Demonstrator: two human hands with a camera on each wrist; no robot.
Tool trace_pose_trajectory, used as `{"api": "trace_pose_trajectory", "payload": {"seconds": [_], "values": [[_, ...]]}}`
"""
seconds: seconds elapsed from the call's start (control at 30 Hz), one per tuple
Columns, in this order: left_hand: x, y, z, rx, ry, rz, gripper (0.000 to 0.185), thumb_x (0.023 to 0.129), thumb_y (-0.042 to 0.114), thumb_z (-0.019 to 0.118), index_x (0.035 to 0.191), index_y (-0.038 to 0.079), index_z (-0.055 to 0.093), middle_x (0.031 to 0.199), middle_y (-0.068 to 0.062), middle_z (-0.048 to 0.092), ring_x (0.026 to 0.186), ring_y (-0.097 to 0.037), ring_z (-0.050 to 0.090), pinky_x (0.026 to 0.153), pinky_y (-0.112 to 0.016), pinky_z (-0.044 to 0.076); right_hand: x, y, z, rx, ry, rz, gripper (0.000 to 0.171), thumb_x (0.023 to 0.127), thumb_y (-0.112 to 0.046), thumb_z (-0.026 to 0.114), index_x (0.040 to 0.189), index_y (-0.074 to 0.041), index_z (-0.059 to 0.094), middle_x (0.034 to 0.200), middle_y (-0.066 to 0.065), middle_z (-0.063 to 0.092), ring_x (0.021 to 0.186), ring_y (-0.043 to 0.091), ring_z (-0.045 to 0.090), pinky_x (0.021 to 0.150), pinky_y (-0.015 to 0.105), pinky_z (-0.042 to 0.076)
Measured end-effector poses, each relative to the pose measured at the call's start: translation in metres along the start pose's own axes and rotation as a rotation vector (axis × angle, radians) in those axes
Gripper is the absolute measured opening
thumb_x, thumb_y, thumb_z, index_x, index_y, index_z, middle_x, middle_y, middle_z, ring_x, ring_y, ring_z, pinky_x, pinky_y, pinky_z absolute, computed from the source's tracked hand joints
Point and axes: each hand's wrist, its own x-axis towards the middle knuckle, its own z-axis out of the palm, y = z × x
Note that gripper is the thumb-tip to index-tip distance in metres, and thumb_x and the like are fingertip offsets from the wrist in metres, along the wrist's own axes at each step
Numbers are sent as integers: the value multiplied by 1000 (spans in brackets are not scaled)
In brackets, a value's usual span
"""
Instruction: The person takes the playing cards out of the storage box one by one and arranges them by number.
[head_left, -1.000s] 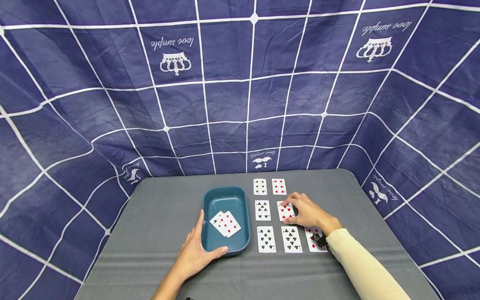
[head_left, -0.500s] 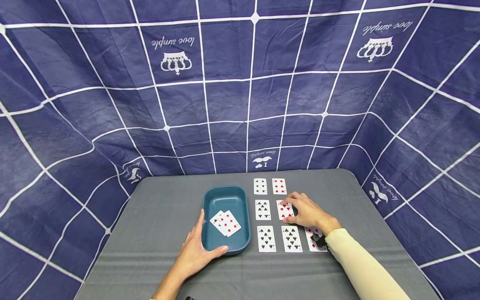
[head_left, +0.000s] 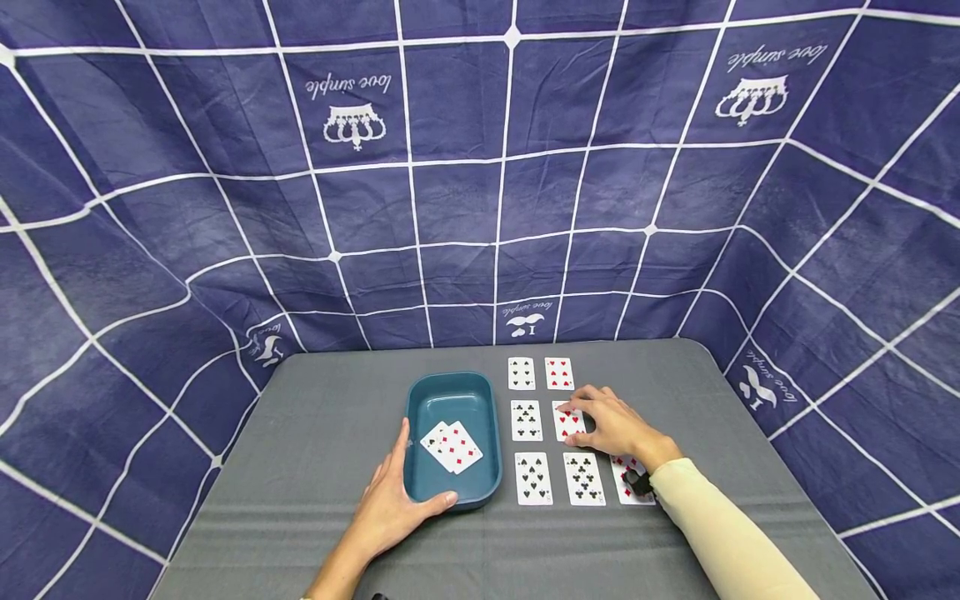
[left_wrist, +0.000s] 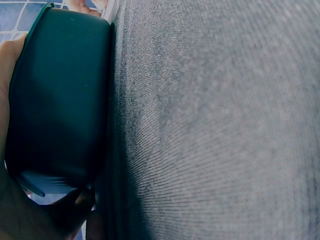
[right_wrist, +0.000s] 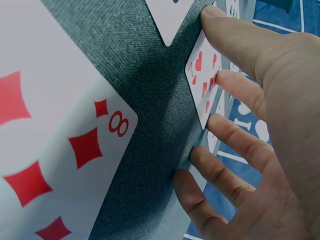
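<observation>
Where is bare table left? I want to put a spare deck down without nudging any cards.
Bare grey table lies left of the blue tray and along the near edge. The card grid right of the tray is crowded, with the right hand on it.

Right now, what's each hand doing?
Left hand: grips the teal rectangular plastic tray by its near corner.
Right hand: open, fingertips resting on a red hearts playing card.

Red hearts card (head_left: 567, 421) lies face up, flat on the tabletop, middle row of the grid. Teal tray (head_left: 452, 493) sits at its 9 o'clock, two cards (head_left: 451, 447) inside.
</observation>
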Motion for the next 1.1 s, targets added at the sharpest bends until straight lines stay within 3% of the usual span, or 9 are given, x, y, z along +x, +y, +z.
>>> {"api": "trace_pose_trajectory", "payload": {"seconds": [0.3,0.67,1.1], "values": [[0,0,-1,-3,0,-1,152,76,75,100,190,34,8,184,-24,47,166,-54,50,122,-86,44,0,-3,-2,5,-10,-10,58,98,-45,96,150,-26,80,158,11,68,130,36,65,105,66,61],[1,0,0,0,-5,-2,153,76,76,100,190,35,6,184,-24,47,166,-53,50,121,-86,44,0,-14,-4,-25,60,-41,70,99,-48,94,159,-21,73,154,12,69,132,38,67,108,68,60],[1,1,-1,-14,-12,-5,152,77,75,100,190,36,6,184,-23,46,167,-53,48,124,-86,41,11,-60,-19,-35,128,-140,66,100,-42,94,158,-20,72,153,9,68,137,38,66,105,63,60]]}}
